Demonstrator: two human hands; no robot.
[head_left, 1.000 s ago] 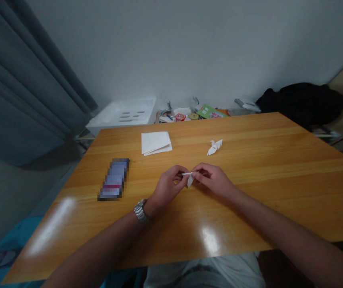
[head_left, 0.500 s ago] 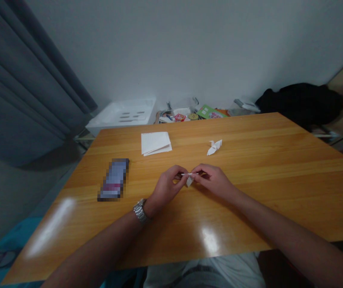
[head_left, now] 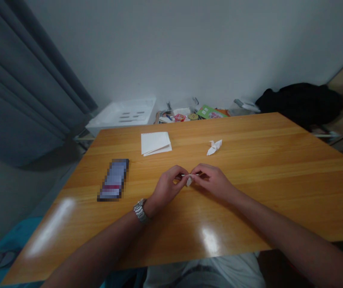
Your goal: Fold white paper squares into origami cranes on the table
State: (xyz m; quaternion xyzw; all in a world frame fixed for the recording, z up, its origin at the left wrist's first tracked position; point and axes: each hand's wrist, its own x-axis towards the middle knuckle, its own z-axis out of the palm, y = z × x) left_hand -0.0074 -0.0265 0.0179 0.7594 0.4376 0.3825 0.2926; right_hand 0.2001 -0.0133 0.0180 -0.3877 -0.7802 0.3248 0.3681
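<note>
Between my two hands is a small piece of folded white paper (head_left: 189, 181), just above the wooden table. My left hand (head_left: 169, 183), with a metal watch (head_left: 140, 211) on its wrist, pinches the paper's left side. My right hand (head_left: 212, 180) pinches the right side, its fingertips almost meeting the left ones. A narrow flap points down between the thumbs; the fingers hide much of the rest. Beyond my right hand lies a folded paper bird (head_left: 214, 147) with spread wings. Several sheets of white paper (head_left: 156, 143) rest farther back on the left.
A phone (head_left: 113, 180) with a blurred screen lies on the wooden table (head_left: 267, 168) at left. Behind the far edge stand a white plastic tray (head_left: 123, 114) and assorted small items with a green booklet (head_left: 210, 112). A black cloth (head_left: 302, 102) is heaped at the back right.
Both hands keep their pinch in nearly the same place. The flap hanging between the thumbs looks slightly turned and narrower.
</note>
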